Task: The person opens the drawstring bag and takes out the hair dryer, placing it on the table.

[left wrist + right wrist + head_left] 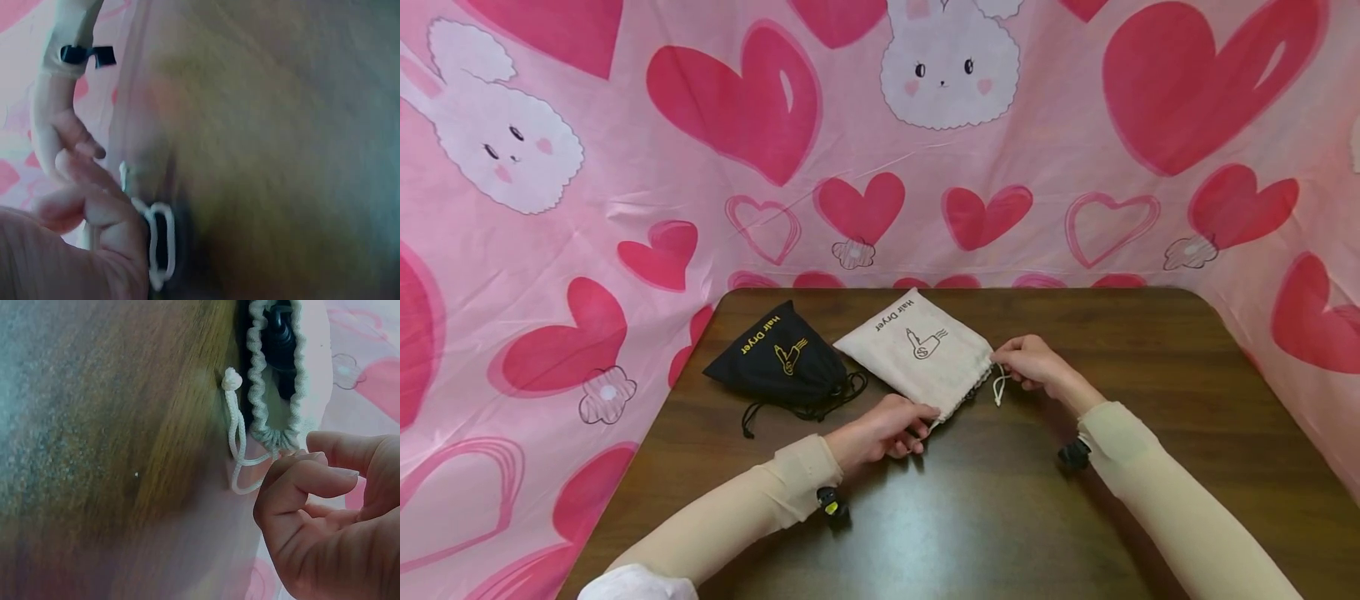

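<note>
Left hand: fingers curled, thumb on top, pinching the near corner of the white bag; fingertips partly hidden. Right hand: thumb and finger nearly closed, pinching the far corner. Bag mouth spans between them on a diagonal; that's the key line. White cord hangs by right hand; something black shows inside the mouth. Bag body lies beyond both hands, roughly square, no clear long axis, flat on the surface. Black bag sits farther left, nearer left hand.
</note>
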Demonstrator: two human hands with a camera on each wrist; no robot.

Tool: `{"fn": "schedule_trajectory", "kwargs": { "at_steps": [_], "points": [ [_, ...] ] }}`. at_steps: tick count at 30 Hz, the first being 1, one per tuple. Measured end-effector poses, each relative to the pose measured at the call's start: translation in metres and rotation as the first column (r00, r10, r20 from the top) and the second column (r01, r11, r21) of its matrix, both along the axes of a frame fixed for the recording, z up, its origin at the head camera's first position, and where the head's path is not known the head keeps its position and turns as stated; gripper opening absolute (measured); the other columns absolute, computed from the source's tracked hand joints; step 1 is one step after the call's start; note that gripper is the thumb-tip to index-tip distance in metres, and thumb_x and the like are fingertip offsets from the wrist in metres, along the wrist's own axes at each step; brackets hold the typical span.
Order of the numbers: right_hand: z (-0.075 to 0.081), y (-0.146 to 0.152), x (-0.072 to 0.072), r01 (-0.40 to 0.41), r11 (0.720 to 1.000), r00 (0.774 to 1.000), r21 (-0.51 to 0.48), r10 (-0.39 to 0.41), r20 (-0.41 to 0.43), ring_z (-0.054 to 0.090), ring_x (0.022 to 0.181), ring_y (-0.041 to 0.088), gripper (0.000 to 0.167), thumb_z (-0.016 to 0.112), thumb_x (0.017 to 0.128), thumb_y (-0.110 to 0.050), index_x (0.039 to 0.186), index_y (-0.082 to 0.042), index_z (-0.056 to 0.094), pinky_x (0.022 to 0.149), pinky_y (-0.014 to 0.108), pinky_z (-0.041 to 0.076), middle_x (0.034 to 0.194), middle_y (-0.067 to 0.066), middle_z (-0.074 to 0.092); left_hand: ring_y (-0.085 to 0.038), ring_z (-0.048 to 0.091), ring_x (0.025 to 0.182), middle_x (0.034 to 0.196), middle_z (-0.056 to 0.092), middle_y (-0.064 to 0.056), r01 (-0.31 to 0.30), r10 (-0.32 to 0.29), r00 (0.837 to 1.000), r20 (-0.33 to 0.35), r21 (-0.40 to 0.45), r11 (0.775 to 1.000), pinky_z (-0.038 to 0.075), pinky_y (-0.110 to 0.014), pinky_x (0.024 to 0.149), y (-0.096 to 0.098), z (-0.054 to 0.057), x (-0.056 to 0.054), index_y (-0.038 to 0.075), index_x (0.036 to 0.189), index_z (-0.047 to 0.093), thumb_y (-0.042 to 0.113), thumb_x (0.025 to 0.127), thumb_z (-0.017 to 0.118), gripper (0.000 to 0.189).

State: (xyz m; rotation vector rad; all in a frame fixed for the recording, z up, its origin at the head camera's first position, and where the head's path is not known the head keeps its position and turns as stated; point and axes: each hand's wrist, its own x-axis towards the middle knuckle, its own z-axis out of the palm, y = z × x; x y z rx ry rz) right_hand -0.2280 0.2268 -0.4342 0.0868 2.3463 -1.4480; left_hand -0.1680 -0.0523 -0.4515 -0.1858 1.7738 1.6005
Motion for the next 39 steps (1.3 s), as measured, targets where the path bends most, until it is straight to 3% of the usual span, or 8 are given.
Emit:
{"fn": "schedule_trajectory", "kwargs": {
  "at_steps": [5, 9, 12, 16, 23, 29, 33, 39],
  "points": [
    [0.006, -0.002, 0.008, -0.001, 1.0, 1.0, -0.006, 0.001, 0.021, 0.046, 0.058, 0.011, 0.032, 0.063, 0.106, -0.022, 0.117, 0.007, 0.056, 0.05, 0.025, 0.041, 0.074, 0.002, 0.053, -0.012, 0.061, 0.05, 0.073, 0.062, -0.004, 0.127, -0.129, 0.99, -0.049, -0.059, 0.99, 0.037, -0.018, 0.041, -0.014, 0.009, -0.011, 0.0, 0.102, 0.069, 0.033, 0.104, 0.066, 0.034],
    [0.007, -0.003, 0.014, -0.018, 1.0, 0.999, -0.017, 0.019, 0.038, 0.046, 0.056, 0.01, 0.03, 0.06, 0.107, -0.022, 0.111, 0.008, 0.057, 0.049, 0.024, 0.04, 0.071, 0.001, 0.052, -0.012, 0.064, 0.051, 0.074, 0.066, -0.007, 0.227, -0.241, 0.963, -0.117, -0.124, 0.966, 0.039, -0.019, 0.042, -0.026, 0.022, -0.023, -0.004, 0.106, 0.07, 0.034, 0.107, 0.063, 0.039],
    [0.006, -0.003, 0.02, -0.031, 0.999, 0.999, -0.031, 0.033, 0.041, 0.045, 0.056, 0.01, 0.027, 0.059, 0.108, -0.02, 0.106, 0.007, 0.057, 0.048, 0.024, 0.039, 0.072, 0.001, 0.052, -0.011, 0.064, 0.052, 0.075, 0.068, -0.008, 0.258, -0.288, 0.942, -0.173, -0.179, 0.95, 0.04, -0.02, 0.044, -0.034, 0.037, -0.037, -0.005, 0.108, 0.07, 0.031, 0.108, 0.062, 0.037],
    [0.006, -0.003, 0.027, -0.047, 0.998, 0.998, -0.03, 0.048, 0.039, 0.045, 0.057, 0.011, 0.025, 0.059, 0.108, -0.019, 0.106, 0.006, 0.057, 0.048, 0.024, 0.04, 0.074, 0.003, 0.053, -0.011, 0.064, 0.056, 0.077, 0.067, -0.008, 0.226, -0.272, 0.934, -0.231, -0.208, 0.952, 0.043, -0.022, 0.047, -0.043, 0.062, -0.062, -0.007, 0.112, 0.07, 0.025, 0.109, 0.06, 0.035],
    [0.005, -0.004, 0.035, -0.097, 0.995, 0.994, -0.012, 0.098, 0.058, 0.046, 0.057, 0.012, 0.026, 0.06, 0.107, -0.021, 0.099, 0.004, 0.061, 0.049, 0.025, 0.039, 0.073, 0.002, 0.053, -0.02, 0.065, 0.072, 0.085, 0.066, -0.012, 0.051, -0.127, 0.936, -0.327, -0.231, 0.972, 0.051, -0.031, 0.064, -0.06, 0.093, -0.121, -0.011, 0.12, 0.068, 0.018, 0.109, 0.058, 0.033],
    [-0.002, -0.007, 0.041, -0.116, 0.992, 0.989, -0.053, 0.12, 0.083, 0.046, 0.056, 0.012, 0.026, 0.061, 0.107, -0.02, 0.092, 0.001, 0.06, 0.047, 0.025, 0.038, 0.071, 0.003, 0.053, -0.029, 0.065, 0.09, 0.105, 0.069, -0.02, -0.025, -0.102, 0.922, -0.374, -0.321, 0.947, 0.055, -0.046, 0.092, -0.068, 0.088, -0.159, -0.01, 0.121, 0.068, 0.018, 0.107, 0.06, 0.032],
    [-0.006, -0.01, 0.042, -0.129, 0.988, 0.987, -0.088, 0.137, 0.088, 0.045, 0.055, 0.012, 0.027, 0.06, 0.107, -0.02, 0.09, 0.001, 0.06, 0.046, 0.025, 0.037, 0.07, 0.002, 0.052, -0.028, 0.062, 0.088, 0.098, 0.066, -0.016, -0.039, -0.11, 0.92, -0.375, -0.368, 0.929, 0.055, -0.049, 0.095, -0.064, 0.077, -0.176, -0.012, 0.122, 0.066, 0.017, 0.105, 0.061, 0.033],
    [-0.01, -0.013, 0.041, -0.136, 0.984, 0.983, -0.119, 0.149, 0.107, 0.045, 0.056, 0.011, 0.027, 0.06, 0.107, -0.02, 0.093, 0.003, 0.06, 0.046, 0.024, 0.036, 0.071, 0.002, 0.053, -0.025, 0.064, 0.089, 0.096, 0.065, -0.012, 0.024, -0.209, 0.918, -0.338, -0.479, 0.877, 0.054, -0.046, 0.093, -0.052, 0.066, -0.191, -0.007, 0.11, 0.066, 0.02, 0.106, 0.06, 0.027]
  ]
}}
